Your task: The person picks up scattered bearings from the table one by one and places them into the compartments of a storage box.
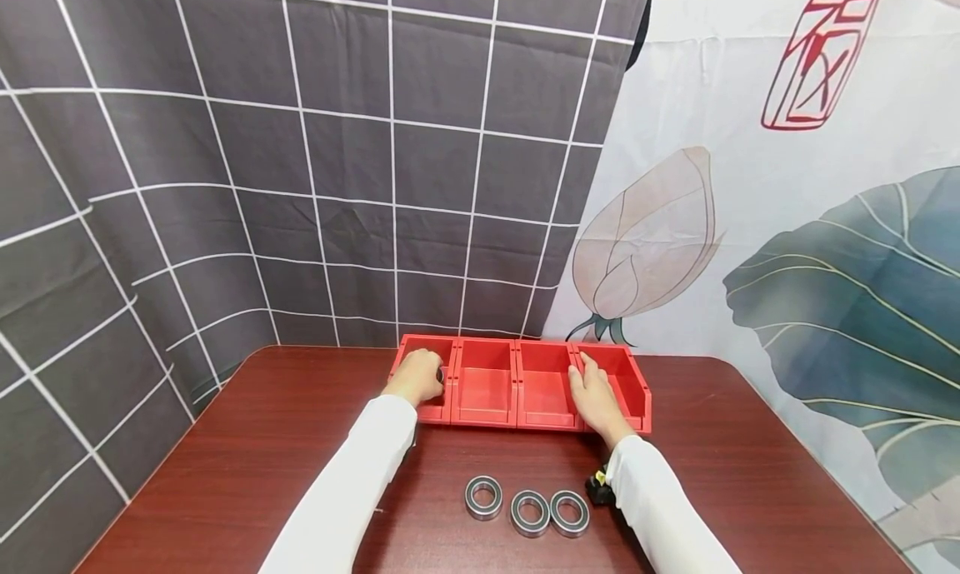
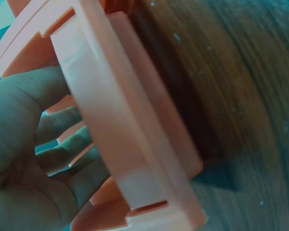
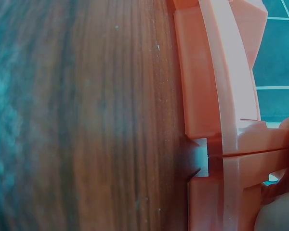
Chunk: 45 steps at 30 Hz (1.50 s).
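Note:
My left hand (image 1: pixel 417 377) reaches into the leftmost bin of a joined row of red plastic bins (image 1: pixel 486 415). At its fingertips a dark ring edge shows, apparently a bearing (image 1: pixel 439 376), mostly covered by the hand. The left wrist view has the left hand's fingers (image 2: pixel 62 125) behind the bin's front wall (image 2: pixel 106 110), which hides what they hold. My right hand (image 1: pixel 597 397) rests over the divider between the two rightmost bins, its fingers fairly straight on either side. Only part of the right hand (image 3: pixel 279 214) enters the right wrist view, touching the bins (image 3: pixel 202 72).
Three bearings lie on the dark red table (image 1: pixel 225 474): a left one (image 1: pixel 483 498), a middle one (image 1: pixel 530 513) and a right one (image 1: pixel 570 514), the last two close together. A small black and yellow object (image 1: pixel 599 487) is by the right wrist. A grid-patterned cloth (image 1: pixel 337 149) hangs behind.

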Each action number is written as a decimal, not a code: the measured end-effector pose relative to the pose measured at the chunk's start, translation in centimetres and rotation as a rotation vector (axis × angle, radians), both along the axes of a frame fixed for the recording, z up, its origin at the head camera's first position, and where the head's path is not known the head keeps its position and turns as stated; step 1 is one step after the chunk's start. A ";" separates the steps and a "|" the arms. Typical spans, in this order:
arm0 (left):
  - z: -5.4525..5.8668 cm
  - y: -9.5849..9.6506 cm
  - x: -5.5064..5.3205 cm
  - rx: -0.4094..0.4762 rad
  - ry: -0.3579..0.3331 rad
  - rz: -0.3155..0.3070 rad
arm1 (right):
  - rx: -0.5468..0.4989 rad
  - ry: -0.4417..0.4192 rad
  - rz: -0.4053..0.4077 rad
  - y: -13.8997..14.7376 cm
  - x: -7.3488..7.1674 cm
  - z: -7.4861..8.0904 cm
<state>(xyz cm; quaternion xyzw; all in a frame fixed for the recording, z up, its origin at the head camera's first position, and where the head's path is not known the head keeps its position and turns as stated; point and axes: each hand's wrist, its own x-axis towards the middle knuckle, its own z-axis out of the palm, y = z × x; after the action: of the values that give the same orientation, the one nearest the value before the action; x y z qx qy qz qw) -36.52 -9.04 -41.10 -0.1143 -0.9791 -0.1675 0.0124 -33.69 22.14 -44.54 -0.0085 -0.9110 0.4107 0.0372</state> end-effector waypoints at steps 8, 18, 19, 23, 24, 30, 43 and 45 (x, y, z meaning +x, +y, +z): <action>-1.1 0.0 -0.4 -0.017 -0.006 0.007 | 0.007 0.004 -0.001 0.1 0.0 0.0; -1.8 -0.2 -0.8 0.007 -0.019 0.017 | 0.008 0.012 0.003 0.0 -0.1 0.0; -1.8 -0.3 -0.8 0.008 -0.019 0.019 | 0.007 0.008 0.002 0.0 -0.1 0.0; -1.9 -0.3 -0.9 0.020 -0.016 0.013 | 0.003 0.004 0.000 0.0 0.0 0.1; -1.9 -0.3 -0.9 0.022 -0.016 0.012 | 0.002 0.001 0.000 0.0 0.0 0.1; -2.0 -0.3 -1.0 0.005 -0.025 0.009 | 0.015 0.023 -0.003 0.1 -0.1 -0.1; -2.2 0.0 -0.3 -0.021 -0.057 0.026 | 0.031 0.074 -0.002 0.1 -0.3 -0.2; -2.3 -0.1 -0.3 -0.014 -0.057 0.028 | 0.029 0.070 -0.003 0.0 -0.3 -0.2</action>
<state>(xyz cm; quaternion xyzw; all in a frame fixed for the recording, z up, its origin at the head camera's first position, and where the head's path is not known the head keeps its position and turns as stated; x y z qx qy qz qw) -36.85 -9.11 -43.37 -0.0960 -0.9817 -0.1637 -0.0140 -33.96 22.17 -44.70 0.0053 -0.9150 0.3974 0.0696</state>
